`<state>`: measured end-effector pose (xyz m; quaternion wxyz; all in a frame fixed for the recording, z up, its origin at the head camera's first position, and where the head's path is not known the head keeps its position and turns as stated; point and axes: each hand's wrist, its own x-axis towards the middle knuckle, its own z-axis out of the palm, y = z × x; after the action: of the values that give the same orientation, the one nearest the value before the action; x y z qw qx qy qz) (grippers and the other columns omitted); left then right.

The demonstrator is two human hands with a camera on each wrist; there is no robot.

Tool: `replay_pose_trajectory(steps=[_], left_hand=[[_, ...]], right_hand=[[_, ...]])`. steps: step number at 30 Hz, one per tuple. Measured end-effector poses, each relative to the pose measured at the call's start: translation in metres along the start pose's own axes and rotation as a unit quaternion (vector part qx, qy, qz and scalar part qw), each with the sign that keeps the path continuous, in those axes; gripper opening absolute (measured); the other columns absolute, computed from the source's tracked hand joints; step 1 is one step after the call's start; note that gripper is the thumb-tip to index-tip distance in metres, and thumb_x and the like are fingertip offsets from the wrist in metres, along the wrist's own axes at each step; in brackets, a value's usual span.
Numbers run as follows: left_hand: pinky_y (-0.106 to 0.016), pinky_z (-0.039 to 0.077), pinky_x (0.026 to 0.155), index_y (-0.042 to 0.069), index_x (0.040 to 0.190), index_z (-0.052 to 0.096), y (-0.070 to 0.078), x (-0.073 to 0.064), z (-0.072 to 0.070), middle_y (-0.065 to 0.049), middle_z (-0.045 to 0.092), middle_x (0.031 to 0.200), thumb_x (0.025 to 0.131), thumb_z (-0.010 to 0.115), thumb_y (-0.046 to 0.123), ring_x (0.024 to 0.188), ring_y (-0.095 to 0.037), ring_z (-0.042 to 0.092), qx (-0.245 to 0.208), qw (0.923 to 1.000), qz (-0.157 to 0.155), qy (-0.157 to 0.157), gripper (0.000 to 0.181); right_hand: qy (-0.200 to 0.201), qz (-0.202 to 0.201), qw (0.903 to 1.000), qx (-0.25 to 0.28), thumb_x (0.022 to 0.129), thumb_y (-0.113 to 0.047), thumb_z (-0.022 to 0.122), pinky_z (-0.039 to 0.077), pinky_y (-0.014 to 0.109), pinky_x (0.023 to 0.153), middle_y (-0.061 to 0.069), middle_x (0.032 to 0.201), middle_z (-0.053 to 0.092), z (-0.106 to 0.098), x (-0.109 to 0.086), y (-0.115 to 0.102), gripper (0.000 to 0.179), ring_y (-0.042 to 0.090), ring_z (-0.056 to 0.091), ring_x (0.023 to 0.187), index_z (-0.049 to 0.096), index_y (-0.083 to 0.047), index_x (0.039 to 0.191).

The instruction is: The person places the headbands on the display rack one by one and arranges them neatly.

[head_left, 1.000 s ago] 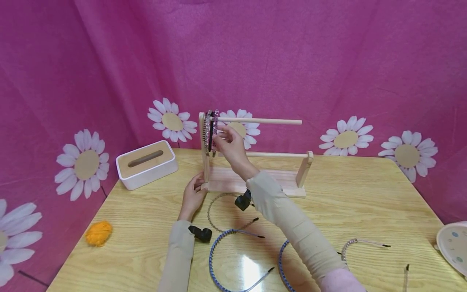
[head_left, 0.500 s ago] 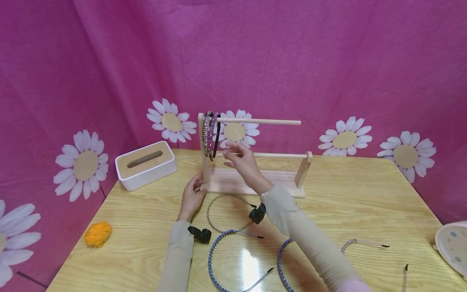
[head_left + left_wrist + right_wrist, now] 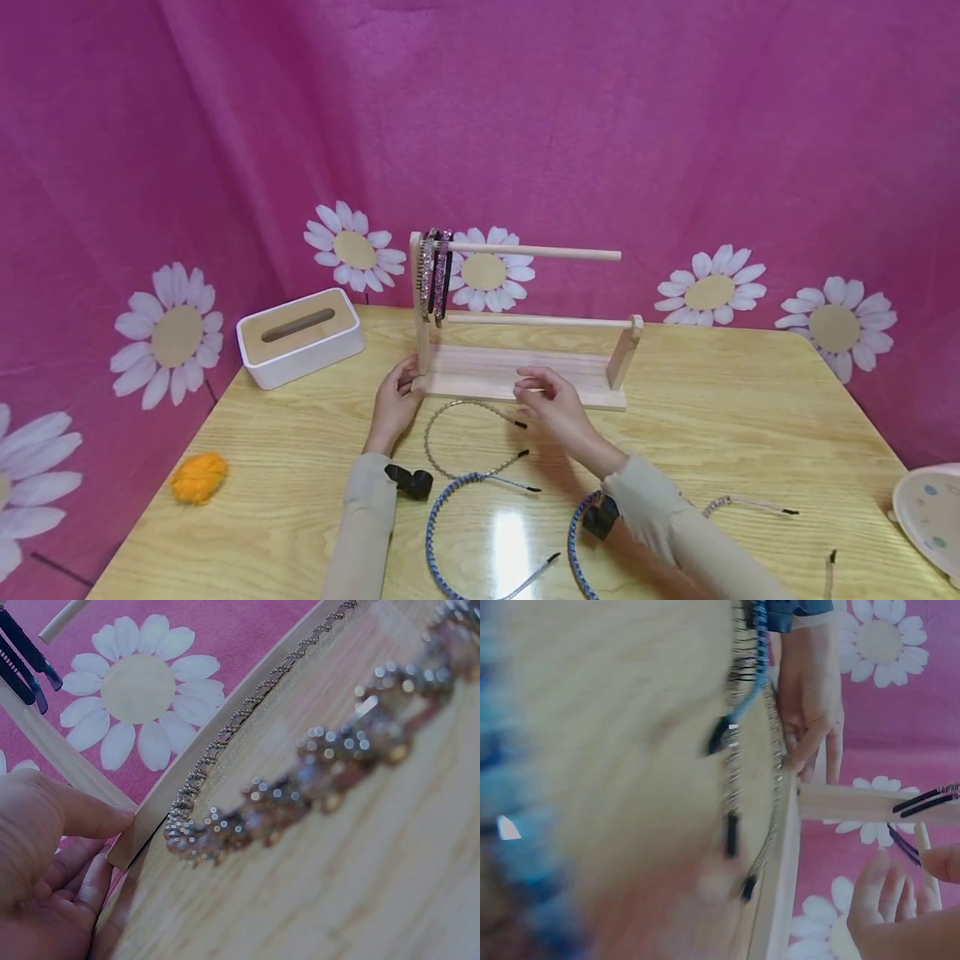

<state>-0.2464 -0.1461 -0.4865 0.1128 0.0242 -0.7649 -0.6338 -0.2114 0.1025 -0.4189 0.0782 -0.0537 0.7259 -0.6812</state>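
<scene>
rack: smooth matt wood | table: glossy wood-grain | beaded headband: shiny | backdrop: cloth

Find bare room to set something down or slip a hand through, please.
Tabletop is bare between the orange ball, slotted box and left sleeve, and right of the rack, behind the pinkish headband. The gap between the rack's rods, right of the hung headbands, looks passable. Crowded: front middle, where the beaded headband, two blue headbands and right sleeve gather.

- Left sleeve, bottom centre-left: plain beige, long
- Right sleeve, lower right: matching beige, lightly creased
- Left wrist camera: small, black, rounded
- Right wrist camera: black, blocky
</scene>
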Motion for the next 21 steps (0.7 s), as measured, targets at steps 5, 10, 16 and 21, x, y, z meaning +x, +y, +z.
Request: replay_pose_trajectory(steps=[5,10,16,21], left_hand=[[-0.051,0.045,0.106,-0.008,0.135,0.05,-0.001,-0.001,0.002,-0.032,0.057,0.119,0.082,0.055,-0.014,0.116,-0.043,0.054,0.004,1.0,0.003,-0.002,0.054],[-0.051,0.045,0.106,-0.008,0.135,0.05,-0.002,-0.001,0.004,-0.032,0.057,0.12,0.082,0.055,-0.013,0.116,-0.043,0.054,0.011,0.9999,0.001,-0.004,0.054],[-0.051,0.045,0.106,-0.008,0.135,0.049,-0.001,-0.001,0.003,-0.032,0.057,0.119,0.083,0.055,-0.014,0.116,-0.043,0.055,0.013,0.9999,0.003,0.005,0.053],[-0.051,0.044,0.107,-0.008,0.136,0.049,-0.001,-0.001,0.002,-0.032,0.056,0.121,0.083,0.054,-0.013,0.117,-0.043,0.054,0.009,0.9999,-0.003,0.007,0.054]], right_hand=[[0.005,0.022,0.9992,-0.034,0.093,-0.002,0.055,0.058,0.025,0.081,0.006,0.104,0.063,-0.028,-0.026,0.006,0.044,0.003,0.062,0.089,0.046,0.01,0.135],[0.006,0.045,0.9961,-0.075,0.092,-0.004,0.06,0.059,0.023,0.077,0.01,0.109,0.063,-0.058,-0.058,0.011,0.048,0.004,0.062,0.085,0.045,0.009,0.136],[0.015,0.053,0.9902,-0.128,0.092,-0.005,0.063,0.057,0.021,0.069,0.009,0.107,0.064,-0.094,-0.094,0.017,0.049,0.002,0.061,0.082,0.046,0.01,0.135],[0.016,0.085,0.9825,-0.165,0.093,-0.013,0.064,0.057,0.024,0.072,0.006,0.109,0.064,-0.125,-0.124,0.018,0.048,0.001,0.062,0.085,0.049,0.005,0.134]])
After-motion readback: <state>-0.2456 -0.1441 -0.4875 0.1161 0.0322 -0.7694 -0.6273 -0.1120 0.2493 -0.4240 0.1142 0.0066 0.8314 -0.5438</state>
